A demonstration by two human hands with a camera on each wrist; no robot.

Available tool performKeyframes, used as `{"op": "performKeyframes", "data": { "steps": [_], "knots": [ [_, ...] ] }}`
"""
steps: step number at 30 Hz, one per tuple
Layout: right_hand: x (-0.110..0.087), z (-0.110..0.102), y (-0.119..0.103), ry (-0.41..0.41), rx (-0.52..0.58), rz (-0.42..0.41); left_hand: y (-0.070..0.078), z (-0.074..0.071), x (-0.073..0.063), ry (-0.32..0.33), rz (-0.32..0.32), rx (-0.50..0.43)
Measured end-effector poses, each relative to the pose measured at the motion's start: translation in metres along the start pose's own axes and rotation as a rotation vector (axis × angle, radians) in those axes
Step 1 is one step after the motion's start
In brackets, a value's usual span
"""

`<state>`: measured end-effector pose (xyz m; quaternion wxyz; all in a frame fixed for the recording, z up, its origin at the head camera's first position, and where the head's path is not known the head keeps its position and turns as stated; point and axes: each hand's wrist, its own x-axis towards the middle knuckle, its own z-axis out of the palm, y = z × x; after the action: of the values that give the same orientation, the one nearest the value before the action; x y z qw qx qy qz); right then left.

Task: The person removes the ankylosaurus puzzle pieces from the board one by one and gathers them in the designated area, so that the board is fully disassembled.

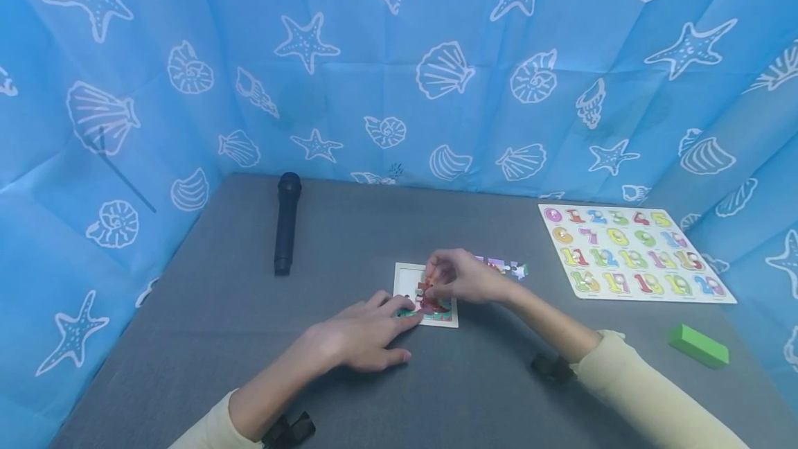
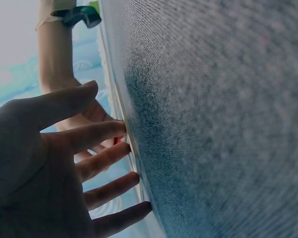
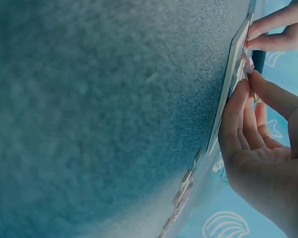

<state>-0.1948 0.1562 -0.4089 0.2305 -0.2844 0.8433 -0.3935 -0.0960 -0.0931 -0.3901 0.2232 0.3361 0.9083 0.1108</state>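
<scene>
A small jigsaw puzzle board [image 1: 402, 270] with a pale rim lies on the grey table, its lower part filled with a colourful picture. My left hand [image 1: 364, 335] rests at its left and near edge with the fingers straight; in the left wrist view the fingertips [image 2: 121, 148] touch along the board's edge. Over the board, my right hand [image 1: 467, 277] pinches a small puzzle piece [image 3: 248, 63] between thumb and index finger, close above the picture. The fingers hide most of that piece. Just beyond the right hand lie several loose puzzle pieces [image 1: 516, 269], partly covered by it.
A black microphone [image 1: 287, 224] lies at the back left. The number puzzle board [image 1: 564, 279] occupies the back right, with a green block [image 1: 698, 346] nearer on that side. Blue curtains [image 1: 386, 68] with shell patterns enclose the table's back and sides.
</scene>
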Motion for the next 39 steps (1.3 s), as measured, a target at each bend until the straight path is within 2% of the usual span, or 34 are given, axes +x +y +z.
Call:
{"op": "performKeyframes", "data": {
  "steps": [8, 15, 23, 32, 39],
  "knots": [
    [-0.007, -0.011, 0.004, 0.016, 0.094, 0.017, 0.001, -0.002, -0.002, 0.001, -0.002, -0.012],
    [-0.026, -0.029, 0.010, 0.032, 0.162, 0.054, 0.000, -0.003, -0.003, 0.004, -0.001, -0.030],
    [-0.051, -0.047, 0.022, 0.048, 0.210, 0.054, 0.001, -0.003, -0.003, 0.007, -0.004, -0.027],
    [-0.076, -0.064, 0.037, 0.106, 0.146, 0.124, 0.002, -0.001, -0.004, 0.013, -0.008, -0.016],
    [-0.086, -0.071, 0.048, 0.112, 0.066, 0.129, 0.003, -0.001, -0.004, 0.022, -0.002, 0.003]
  ]
}}
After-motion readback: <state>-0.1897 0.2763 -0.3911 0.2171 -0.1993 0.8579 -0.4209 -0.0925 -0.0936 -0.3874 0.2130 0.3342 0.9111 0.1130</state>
